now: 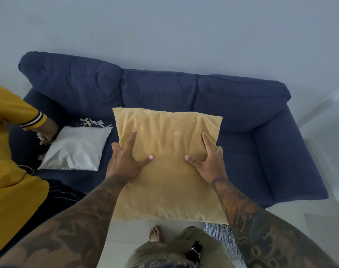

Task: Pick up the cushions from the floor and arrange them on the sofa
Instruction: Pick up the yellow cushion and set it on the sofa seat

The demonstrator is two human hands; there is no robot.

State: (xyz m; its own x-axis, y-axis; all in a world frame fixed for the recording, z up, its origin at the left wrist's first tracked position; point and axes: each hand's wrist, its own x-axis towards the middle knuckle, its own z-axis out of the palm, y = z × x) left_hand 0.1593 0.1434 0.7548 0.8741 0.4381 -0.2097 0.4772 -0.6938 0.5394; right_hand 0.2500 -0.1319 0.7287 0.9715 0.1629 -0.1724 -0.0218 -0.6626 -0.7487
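Observation:
A large yellow cushion [168, 182] is held flat in front of me, above the front edge of the dark blue sofa [242, 105]. My left hand [126, 159] grips its left edge with the thumb on top, and my right hand [207, 159] grips its right edge the same way. On the left part of the sofa seat lies a white cushion [75, 147]. Behind it, a dark blue cushion with white tassels [91, 121] is mostly hidden.
A second person in a yellow shirt [10, 151] stands at the left, an arm reaching to the white cushion. A striped blue-and-white fabric [222, 236] lies on the white floor below the yellow cushion. My bare foot [157, 234] stands on the floor. A wall rises behind the sofa.

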